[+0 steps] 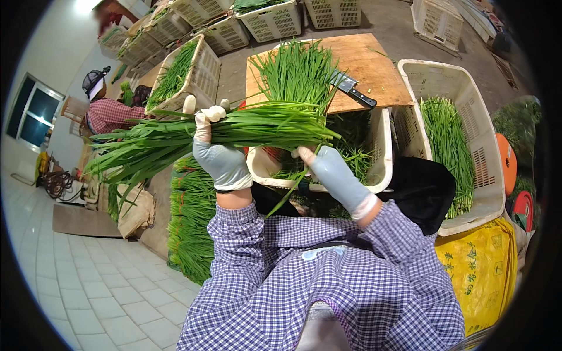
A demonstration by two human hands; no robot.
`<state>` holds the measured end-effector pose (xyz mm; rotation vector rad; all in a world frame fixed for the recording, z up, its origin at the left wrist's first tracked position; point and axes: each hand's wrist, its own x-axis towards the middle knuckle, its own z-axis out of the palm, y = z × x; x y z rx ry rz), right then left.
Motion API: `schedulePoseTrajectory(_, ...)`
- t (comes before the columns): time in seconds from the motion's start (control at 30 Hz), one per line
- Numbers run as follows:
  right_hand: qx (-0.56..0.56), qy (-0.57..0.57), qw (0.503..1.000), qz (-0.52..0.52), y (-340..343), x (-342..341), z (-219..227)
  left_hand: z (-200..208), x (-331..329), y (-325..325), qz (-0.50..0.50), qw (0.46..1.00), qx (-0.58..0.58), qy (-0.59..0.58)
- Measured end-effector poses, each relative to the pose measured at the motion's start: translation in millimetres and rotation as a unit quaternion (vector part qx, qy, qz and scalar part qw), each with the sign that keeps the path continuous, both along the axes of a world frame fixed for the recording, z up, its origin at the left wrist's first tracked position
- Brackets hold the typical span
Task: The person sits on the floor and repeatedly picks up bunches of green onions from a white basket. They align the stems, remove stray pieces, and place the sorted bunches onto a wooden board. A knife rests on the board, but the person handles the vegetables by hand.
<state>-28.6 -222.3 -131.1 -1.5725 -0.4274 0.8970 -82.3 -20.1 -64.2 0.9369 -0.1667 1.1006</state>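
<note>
Pale floor tiles (111, 292) spread at our left, and white slatted crates (275, 20) of greens ring the work area, with another person (108, 111) in a red checked shirt bent over at the far left. Ahead lies a wooden cutting board (374, 64), its near edge resting over a white crate (380, 158), a fanned pile of chives (295, 73) across it and a cleaver (351, 88) near its right edge. A larger crate (468, 76) to the right holds more greens, above a yellow sack (480, 269).

We judge that we are gathering and evening a bundle of chives (193, 137), held level in front of the board's near edge. Our left hand (219, 158), gloved, is closed around the bundle's middle, leaves trailing left. Our right hand (331, 169), also gloved, is closed at the cut ends. Next, we reckon, comes squaring those ends, which calls for a firm left grip.
</note>
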Motion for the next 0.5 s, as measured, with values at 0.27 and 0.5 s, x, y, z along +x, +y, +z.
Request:
schedulePoseTrajectory(0.27, -0.041, -0.191, 0.98, -0.035, -64, 47, -69, 3, -19, 40, -0.154, 0.975, 0.076, -0.143)
schedulePoseTrajectory(0.5, -0.046, -0.27, 0.947, -0.165, 22, 33, -19, 11, -6, -3, -0.168, 0.972, 0.109, -0.124)
